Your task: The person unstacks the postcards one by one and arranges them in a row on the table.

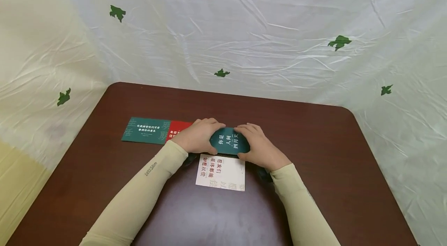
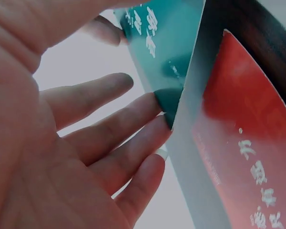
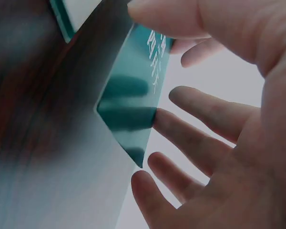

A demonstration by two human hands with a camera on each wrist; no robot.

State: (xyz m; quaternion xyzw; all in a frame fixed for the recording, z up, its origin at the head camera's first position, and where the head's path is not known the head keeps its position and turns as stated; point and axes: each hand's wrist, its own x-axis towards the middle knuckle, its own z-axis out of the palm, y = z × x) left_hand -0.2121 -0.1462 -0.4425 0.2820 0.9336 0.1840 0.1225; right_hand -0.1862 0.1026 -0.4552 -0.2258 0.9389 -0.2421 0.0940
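A teal card [image 1: 227,140] with white Chinese characters is held by both hands near the middle of the table. My left hand [image 1: 200,135] grips its left end between thumb and fingers. At the other end, my right hand [image 1: 261,146] pinches it the same way. The left wrist view shows the teal card [image 2: 169,38] tilted by the fingertips, with a red card [image 2: 257,138] beyond. In the right wrist view the teal card's corner [image 3: 128,102] is beside the fingers. A white card [image 1: 223,176] with red characters lies just below the held card.
To the left a green card [image 1: 144,130] lies flat, meeting a red card [image 1: 179,126] partly covered by my left hand. The dark brown table [image 1: 297,125] has rounded far corners. White curtain [image 1: 244,36] with green leaf shapes hangs behind it.
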